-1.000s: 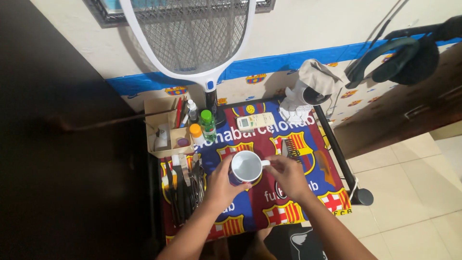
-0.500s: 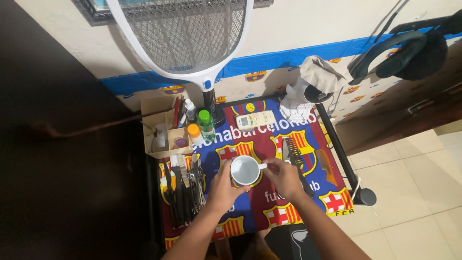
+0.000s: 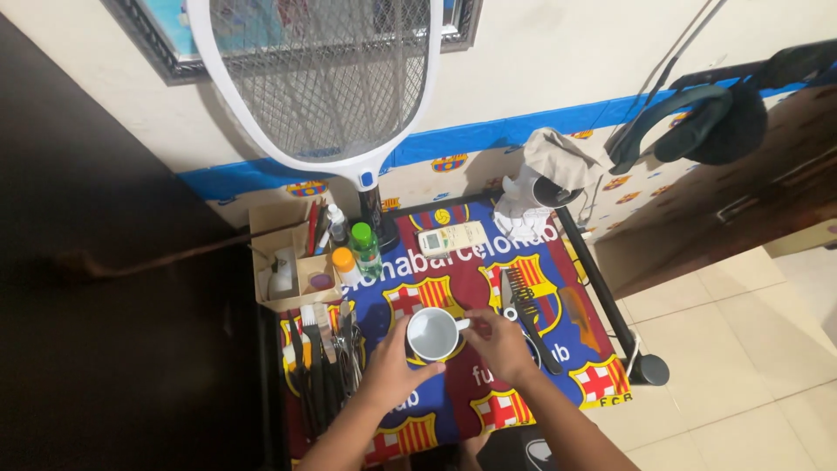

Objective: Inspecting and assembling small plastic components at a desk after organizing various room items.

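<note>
Green-capped bottle (image 3: 365,250) beside orange-capped bottle (image 3: 346,266), by cardboard box (image 3: 281,262).

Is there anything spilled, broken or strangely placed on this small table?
Nothing looks spilled or broken. The white mug is upright and empty, held by the left hand and the right hand. Only the crumpled cloth draped over a cup at the back corner looks untidy.

Two bare forearms entered from the lower edge of the frame, with no sleeves, watch, bracelet or rings to be seen on them. The left hand (image 3: 390,371) and the right hand (image 3: 501,344) were both ungloved, and their fingers (image 3: 482,319) were uncovered. At the bottom centre, between the forearms, showed a patch of dark clothing with a pale printed shape.
</note>
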